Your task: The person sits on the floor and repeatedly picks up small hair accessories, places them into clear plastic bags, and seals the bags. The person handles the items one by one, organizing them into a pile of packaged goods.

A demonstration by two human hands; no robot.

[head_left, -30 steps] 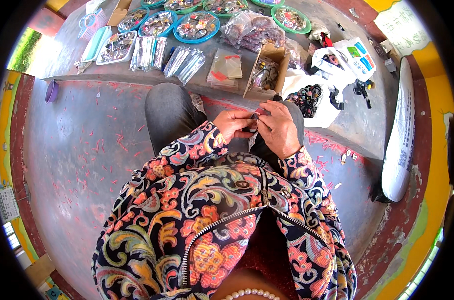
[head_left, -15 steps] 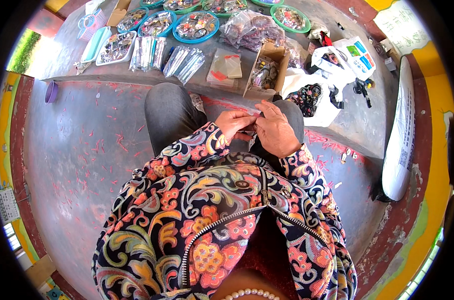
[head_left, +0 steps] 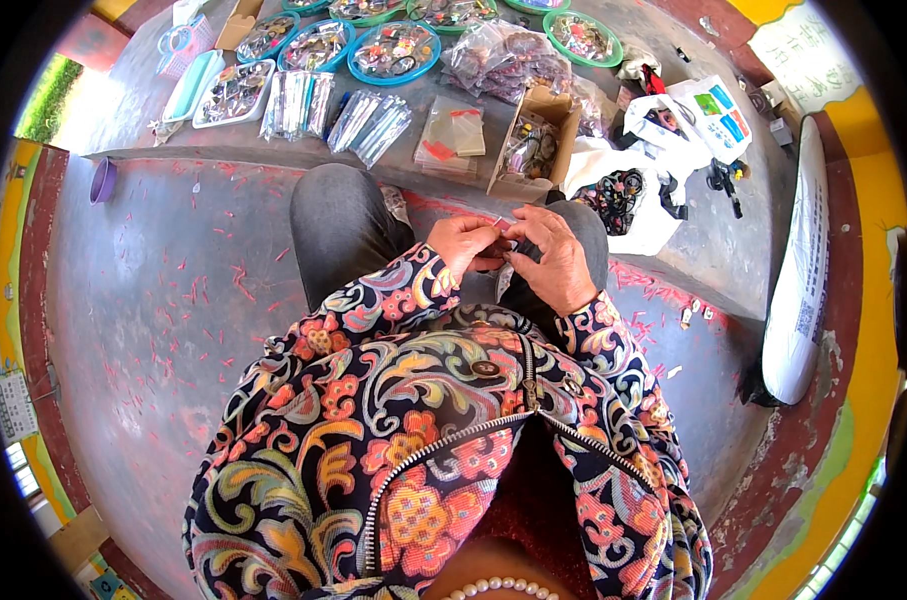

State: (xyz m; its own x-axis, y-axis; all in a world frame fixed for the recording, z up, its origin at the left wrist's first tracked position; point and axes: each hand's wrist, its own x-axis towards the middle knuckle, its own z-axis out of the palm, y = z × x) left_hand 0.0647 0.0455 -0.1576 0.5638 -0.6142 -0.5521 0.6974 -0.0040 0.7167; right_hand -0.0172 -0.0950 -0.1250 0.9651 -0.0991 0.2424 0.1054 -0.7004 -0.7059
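Note:
Above my lap, between my knees, my two hands meet fingertip to fingertip. My left hand (head_left: 459,244) is closed in a pinch on a small pinkish-red piece (head_left: 501,223), too small to name. My right hand (head_left: 555,268) comes in from the other side with bent fingers at the same piece. Whatever its fingertips hold is mostly hidden behind them. Just beyond my right hand stands an open cardboard box (head_left: 565,128) with small bagged items inside.
On the raised ledge lie clear plastic sleeves (head_left: 451,132), bundled thin packets (head_left: 371,126), a white tray (head_left: 263,108), blue baskets (head_left: 393,54) and a green basket (head_left: 581,38). White bags (head_left: 663,180) sit at the right. Red scraps litter the floor, with a purple bowl (head_left: 103,182) at left.
My right hand's fingers have shifted and bent more, and its thumb now shows apart from the index finger. The left hand stays almost in place, still pinching.

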